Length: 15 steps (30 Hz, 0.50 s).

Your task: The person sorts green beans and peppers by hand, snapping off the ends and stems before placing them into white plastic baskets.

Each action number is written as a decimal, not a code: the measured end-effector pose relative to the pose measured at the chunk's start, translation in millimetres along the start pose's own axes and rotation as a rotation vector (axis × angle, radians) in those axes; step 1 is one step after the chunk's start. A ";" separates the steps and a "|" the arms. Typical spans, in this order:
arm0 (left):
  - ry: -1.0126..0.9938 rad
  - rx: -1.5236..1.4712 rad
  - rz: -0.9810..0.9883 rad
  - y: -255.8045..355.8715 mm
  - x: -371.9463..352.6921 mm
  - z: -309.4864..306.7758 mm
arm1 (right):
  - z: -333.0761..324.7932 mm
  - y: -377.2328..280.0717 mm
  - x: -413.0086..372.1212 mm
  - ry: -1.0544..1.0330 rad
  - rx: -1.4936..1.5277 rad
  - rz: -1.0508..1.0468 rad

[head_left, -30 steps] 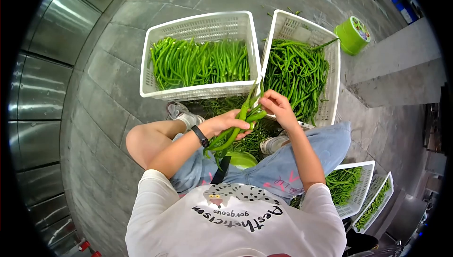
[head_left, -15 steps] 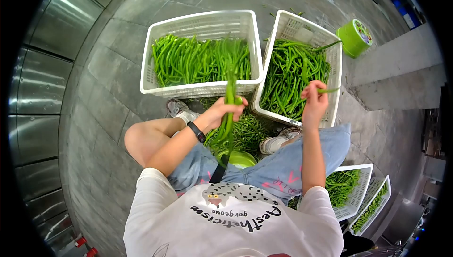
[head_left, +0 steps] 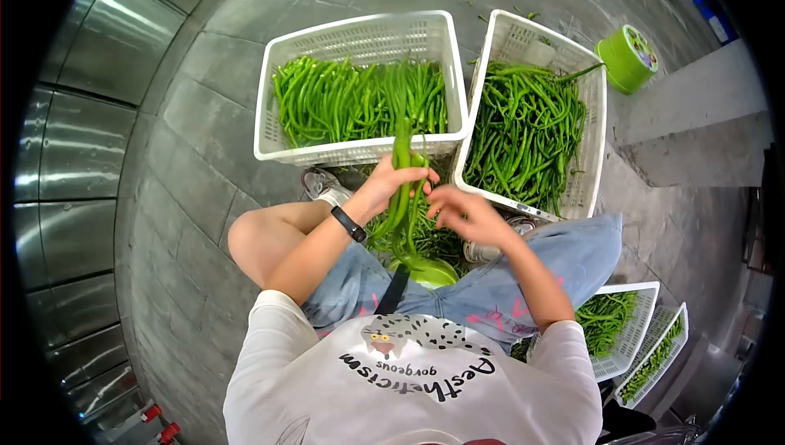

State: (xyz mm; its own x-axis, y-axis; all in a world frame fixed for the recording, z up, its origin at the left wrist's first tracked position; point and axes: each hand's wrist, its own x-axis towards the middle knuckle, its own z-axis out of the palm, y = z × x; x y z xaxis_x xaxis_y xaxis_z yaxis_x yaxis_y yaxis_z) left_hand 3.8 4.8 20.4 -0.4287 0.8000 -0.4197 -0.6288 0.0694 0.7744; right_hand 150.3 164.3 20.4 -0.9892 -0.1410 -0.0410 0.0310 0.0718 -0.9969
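Note:
My left hand (head_left: pixel 396 187), with a dark band on the wrist, is closed around a bunch of long green chili peppers (head_left: pixel 402 155) held upright between my knees. My right hand (head_left: pixel 468 213) is just right of the bunch, close to the left fingertips. It is slightly blurred; its fingers look loosely curled and apart, with no pepper visible in them. Ahead on the left, a white crate (head_left: pixel 360 153) holds peppers laid side by side in rows. Right of it, a second white crate (head_left: pixel 599 143) holds a tangled heap of peppers.
Green scraps or stems (head_left: pixel 433 237) lie on the floor between my feet, above a green stool or basin (head_left: pixel 433 273) between my legs. Two smaller white crates (head_left: pixel 646 314) with green produce stand at the right. A green tub (head_left: pixel 626 59) sits beside a concrete block (head_left: pixel 695 118).
My right hand has moved left and down from over the right crate to beside the bunch. The pepper it held no longer shows in it. My left hand keeps its bunch.

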 end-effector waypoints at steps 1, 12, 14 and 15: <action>0.008 0.018 0.016 -1.7 -0.2 2.7 | -7.3 4.8 3.6 0.102 0.145 0.063; -0.172 0.301 0.028 -0.9 -7.9 20.3 | -13.9 10.7 14.8 0.191 1.015 0.279; -0.212 0.273 0.066 -3.5 -7.7 18.1 | -11.1 9.1 12.7 0.178 1.182 0.286; -0.231 0.259 0.087 -3.5 -7.6 16.9 | -12.8 1.7 11.6 0.121 1.141 0.252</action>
State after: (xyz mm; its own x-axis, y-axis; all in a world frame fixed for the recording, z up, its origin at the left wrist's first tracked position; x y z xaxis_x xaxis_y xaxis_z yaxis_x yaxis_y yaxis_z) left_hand 20.3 8.5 28.8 -0.2965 0.9213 -0.2516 -0.3982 0.1201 0.9094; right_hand 137.0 175.4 19.0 -0.9420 -0.1496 -0.3003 0.2774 -0.8507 -0.4465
